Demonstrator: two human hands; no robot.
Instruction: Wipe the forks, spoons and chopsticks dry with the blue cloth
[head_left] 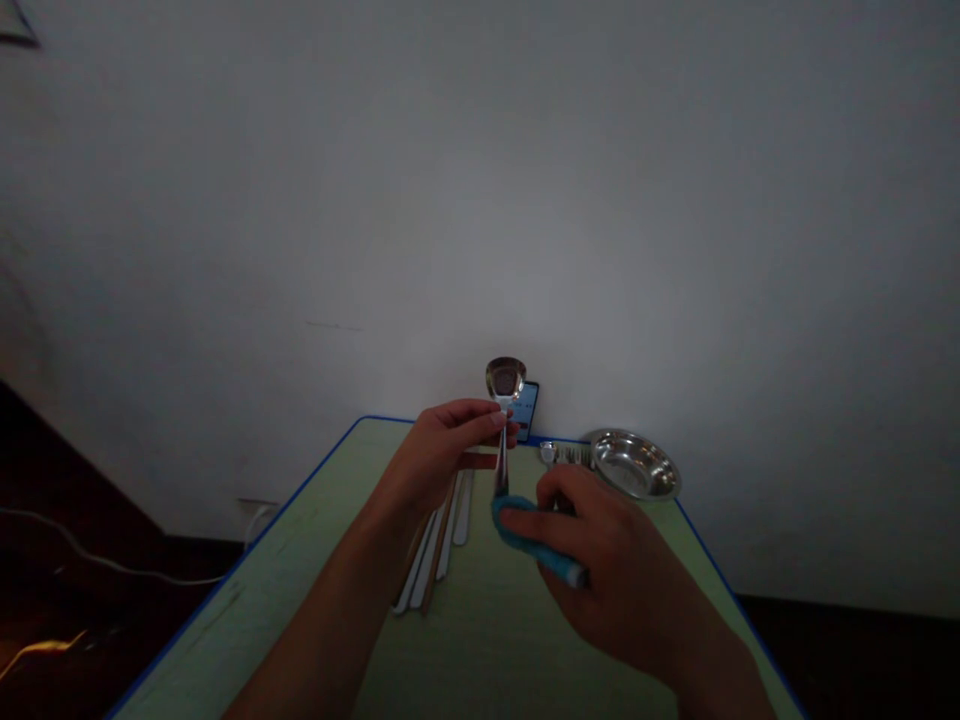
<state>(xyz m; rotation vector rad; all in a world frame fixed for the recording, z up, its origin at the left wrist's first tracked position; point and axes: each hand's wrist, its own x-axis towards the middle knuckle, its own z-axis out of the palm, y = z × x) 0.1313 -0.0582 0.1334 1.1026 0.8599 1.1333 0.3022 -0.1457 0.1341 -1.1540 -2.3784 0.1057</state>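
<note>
A metal spoon (506, 380) stands upright over the table with its bowl at the top. Fingers of my left hand (442, 445) pinch its neck just below the bowl. My right hand (607, 565) is closed on a blue cloth (529, 542), which is wrapped around the lower end of the spoon's handle. Under my left hand lie several long, flat utensils (424, 565), some silvery and some brown; their far ends are hidden.
At the back right is a shiny metal bowl (637, 466), with forks (576, 456) and another spoon (548, 452) beside it. A phone (529, 408) leans against the wall behind the spoon. The pale green table (300, 590) has a blue edge; a white cable (112, 562) runs at the left.
</note>
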